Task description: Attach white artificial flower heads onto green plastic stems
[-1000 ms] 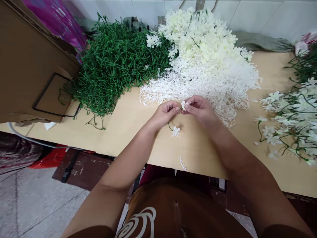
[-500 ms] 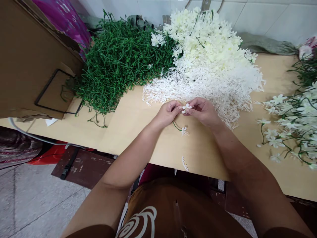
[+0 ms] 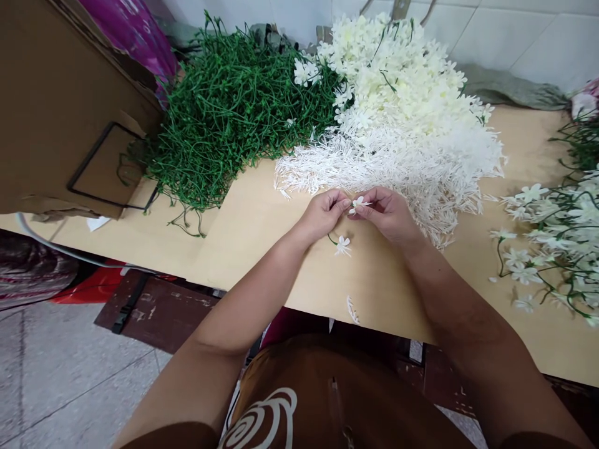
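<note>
My left hand (image 3: 327,214) is closed in a pinch on the green stem (image 3: 332,238) of an artificial flower. One white blossom (image 3: 343,245) of that stem hangs below my left fingers. Another white blossom (image 3: 359,203) sits between my two hands, and the thumb and fingers of my right hand (image 3: 386,214) are closed on it. Just beyond my hands lies a heap of thin white stamens (image 3: 384,165). Behind it rises a pile of white and pale yellow petals (image 3: 402,81). A small white stamen strip (image 3: 352,309) rests near the table's front edge.
Green plastic stems (image 3: 243,112) are heaped at the back left. Assembled white flowers (image 3: 552,249) on green stems lie at the right. A cardboard box (image 3: 70,112) with a black wire frame (image 3: 112,165) stands at the left end of the table (image 3: 262,249).
The lower blossom has swung left and turned more face-up. Both hands keep their pinch near the upper blossom, which has tilted slightly. The whole view has shifted a little.
</note>
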Action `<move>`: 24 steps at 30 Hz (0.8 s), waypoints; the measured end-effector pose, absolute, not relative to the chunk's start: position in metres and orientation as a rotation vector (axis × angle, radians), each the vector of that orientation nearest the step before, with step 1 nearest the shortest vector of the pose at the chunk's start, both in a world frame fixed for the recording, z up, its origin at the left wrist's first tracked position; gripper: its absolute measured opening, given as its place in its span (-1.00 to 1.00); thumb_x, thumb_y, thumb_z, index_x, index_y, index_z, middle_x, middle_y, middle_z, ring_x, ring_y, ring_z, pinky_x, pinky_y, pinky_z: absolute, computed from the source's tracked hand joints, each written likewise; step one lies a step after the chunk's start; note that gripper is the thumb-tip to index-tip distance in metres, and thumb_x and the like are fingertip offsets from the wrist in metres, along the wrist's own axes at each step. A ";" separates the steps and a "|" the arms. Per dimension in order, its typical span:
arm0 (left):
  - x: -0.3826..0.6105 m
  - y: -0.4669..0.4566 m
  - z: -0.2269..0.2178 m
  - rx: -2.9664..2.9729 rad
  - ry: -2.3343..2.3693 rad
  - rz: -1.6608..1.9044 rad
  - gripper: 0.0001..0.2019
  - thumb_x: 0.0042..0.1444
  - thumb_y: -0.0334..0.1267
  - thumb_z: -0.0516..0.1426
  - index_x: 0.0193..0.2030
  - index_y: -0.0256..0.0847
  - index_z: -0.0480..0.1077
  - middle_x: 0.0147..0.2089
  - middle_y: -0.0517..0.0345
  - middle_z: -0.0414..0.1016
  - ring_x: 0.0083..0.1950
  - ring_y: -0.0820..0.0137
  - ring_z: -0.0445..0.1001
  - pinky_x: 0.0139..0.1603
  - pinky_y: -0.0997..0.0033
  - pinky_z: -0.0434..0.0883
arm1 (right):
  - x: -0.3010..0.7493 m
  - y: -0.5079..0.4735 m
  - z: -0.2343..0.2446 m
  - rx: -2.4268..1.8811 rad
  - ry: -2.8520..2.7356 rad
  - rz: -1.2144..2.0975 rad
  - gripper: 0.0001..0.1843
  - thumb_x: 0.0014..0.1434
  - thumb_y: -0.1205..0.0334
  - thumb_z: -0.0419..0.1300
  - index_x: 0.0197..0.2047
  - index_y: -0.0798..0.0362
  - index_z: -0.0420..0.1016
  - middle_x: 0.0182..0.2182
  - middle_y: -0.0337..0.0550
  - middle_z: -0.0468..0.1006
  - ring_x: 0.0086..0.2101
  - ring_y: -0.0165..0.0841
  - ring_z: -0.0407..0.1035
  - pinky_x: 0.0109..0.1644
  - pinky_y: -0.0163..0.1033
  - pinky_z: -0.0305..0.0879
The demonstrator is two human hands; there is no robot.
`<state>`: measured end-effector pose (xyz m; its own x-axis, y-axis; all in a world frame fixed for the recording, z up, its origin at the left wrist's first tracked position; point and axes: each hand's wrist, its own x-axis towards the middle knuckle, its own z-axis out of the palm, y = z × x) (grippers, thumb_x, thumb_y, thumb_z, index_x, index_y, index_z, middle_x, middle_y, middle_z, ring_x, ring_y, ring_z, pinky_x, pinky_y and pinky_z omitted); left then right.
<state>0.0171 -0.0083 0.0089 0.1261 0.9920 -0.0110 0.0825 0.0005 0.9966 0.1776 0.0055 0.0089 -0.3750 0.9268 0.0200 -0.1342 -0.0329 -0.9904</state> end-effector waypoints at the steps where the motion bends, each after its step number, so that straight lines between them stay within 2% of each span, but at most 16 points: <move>1: 0.017 -0.008 0.009 1.324 1.175 1.072 -0.75 0.09 -0.32 0.16 -0.56 -0.23 0.22 -0.61 0.32 0.17 -0.54 0.56 0.09 -0.48 0.50 0.10 | 0.177 0.005 0.009 -0.904 -1.378 1.546 -0.60 -0.23 -0.01 0.49 -0.48 0.04 0.44 -0.44 -0.26 0.50 -0.37 -0.40 0.45 -0.16 -0.13 0.53; 13: 0.017 -0.007 0.004 1.337 1.170 1.059 -0.79 0.05 -0.38 0.14 -0.56 -0.24 0.24 -0.60 0.30 0.23 -0.53 0.55 0.14 -0.47 0.49 0.12 | 0.171 0.002 0.006 -0.900 -1.312 1.591 -0.54 -0.30 -0.05 0.50 -0.52 0.01 0.37 -0.40 -0.27 0.49 -0.37 -0.41 0.42 -0.15 -0.14 0.50; 17: 0.017 -0.007 0.005 1.342 1.165 1.037 -0.78 0.05 -0.42 0.13 -0.57 -0.23 0.21 -0.60 0.31 0.19 -0.53 0.55 0.11 -0.46 0.49 0.11 | 0.171 0.002 0.006 -0.902 -1.364 1.587 -0.53 -0.30 -0.07 0.50 -0.52 0.01 0.37 -0.39 -0.26 0.49 -0.38 -0.41 0.41 -0.20 -0.18 0.46; 24: 0.015 -0.008 0.008 1.364 1.138 1.048 -0.78 0.09 -0.42 0.07 -0.55 -0.22 0.17 -0.58 0.31 0.15 -0.50 0.53 0.08 -0.41 0.47 0.14 | 0.169 0.001 0.004 -0.849 -1.398 1.545 -0.62 -0.24 0.06 0.50 -0.51 0.00 0.38 -0.40 -0.27 0.49 -0.36 -0.42 0.39 -0.22 -0.23 0.37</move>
